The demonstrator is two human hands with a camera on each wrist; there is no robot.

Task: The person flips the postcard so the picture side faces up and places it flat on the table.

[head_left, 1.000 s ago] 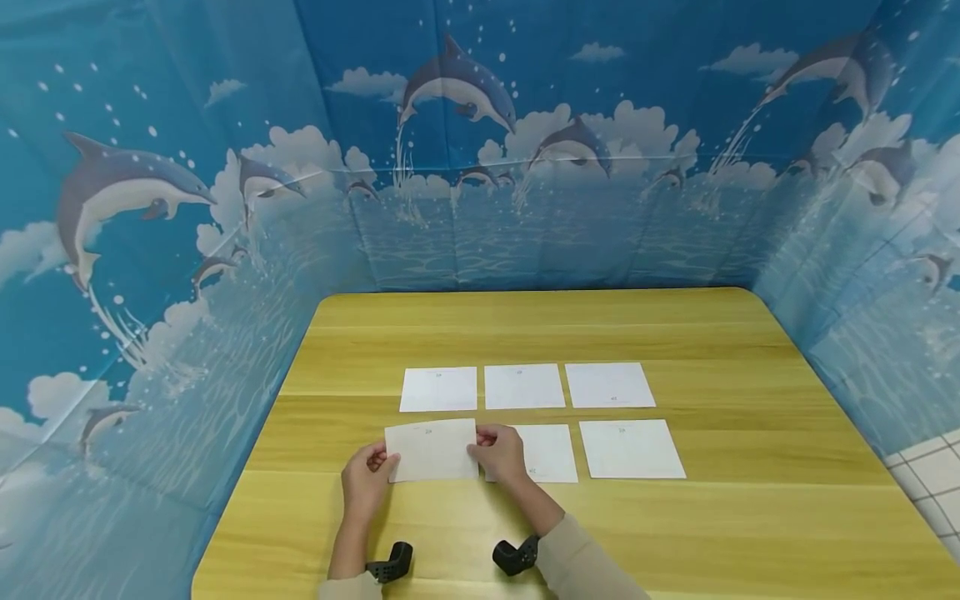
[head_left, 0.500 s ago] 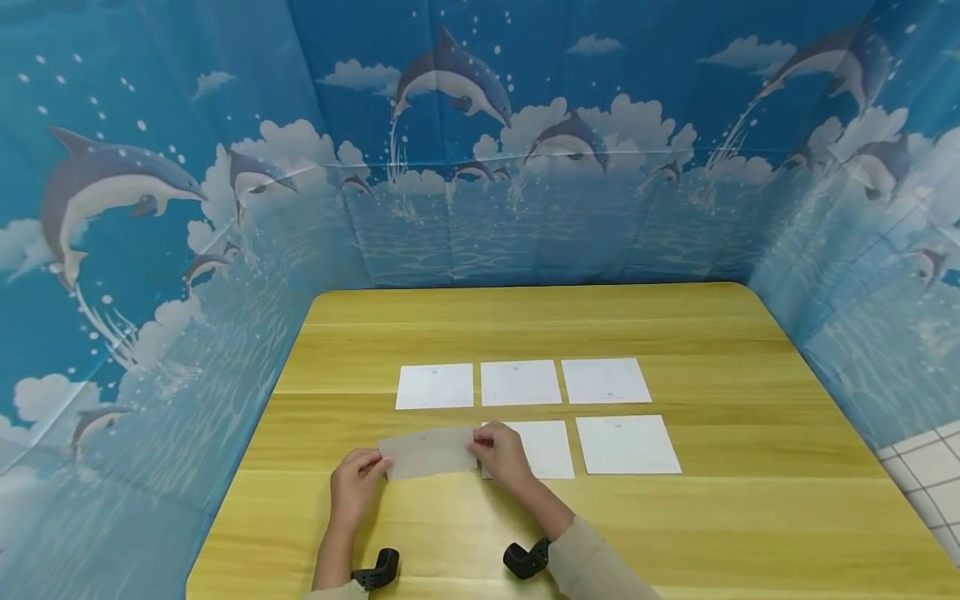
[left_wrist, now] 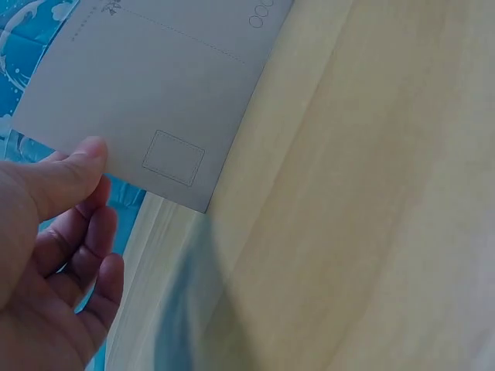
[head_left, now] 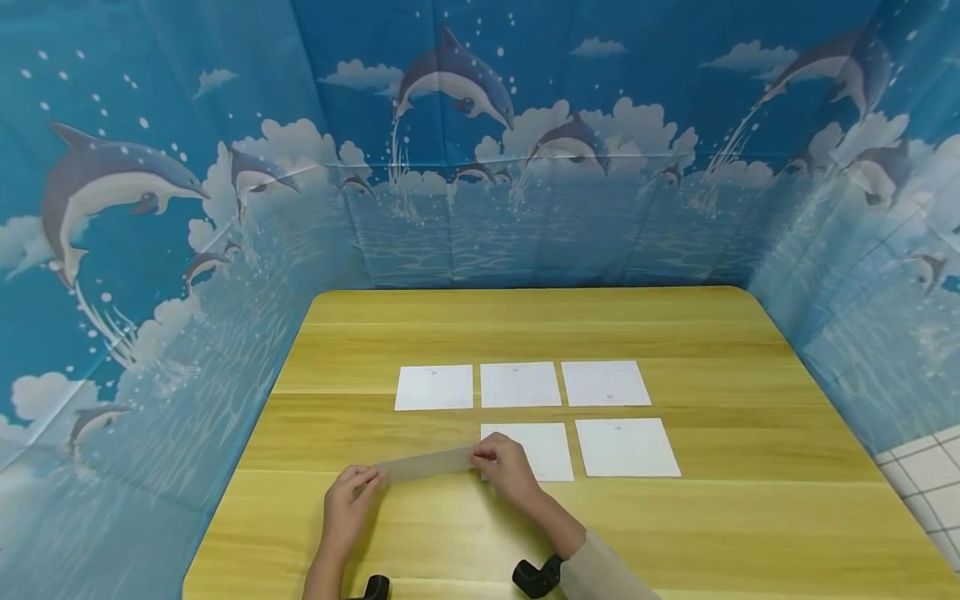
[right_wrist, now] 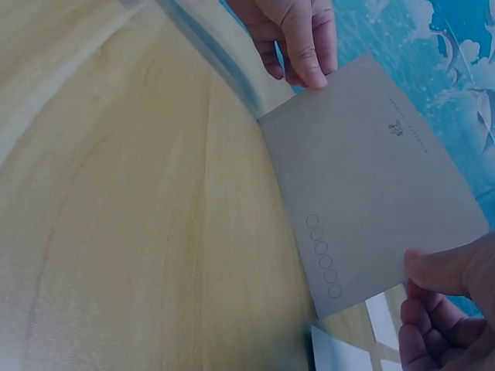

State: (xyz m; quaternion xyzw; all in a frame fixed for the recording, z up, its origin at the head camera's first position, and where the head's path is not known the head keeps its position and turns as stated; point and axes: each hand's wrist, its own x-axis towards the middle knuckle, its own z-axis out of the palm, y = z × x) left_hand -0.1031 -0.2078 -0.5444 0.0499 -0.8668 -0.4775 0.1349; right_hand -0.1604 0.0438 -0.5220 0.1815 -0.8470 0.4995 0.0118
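Above the yellow wood-grain table [head_left: 750, 533], left hand [head_left: 347, 507] and right hand [head_left: 508, 472] pinch opposite ends of a pale rectangular paper card [right_wrist: 360, 182], likely light and easily creased, best held there

With the fingers of my left hand [head_left: 347, 507] and right hand [head_left: 510, 473] I pinch the two ends of a greyish card [head_left: 426, 465], tilted so it shows as a narrow strip over the yellow worktop [head_left: 480, 333]. Three white cards [head_left: 521, 385] lie in a row beyond; a nearer white pair [head_left: 628, 448] lies to the right, one partly hidden by my right hand. A dolphin-print backdrop [head_left: 480, 225] surrounds the far side.
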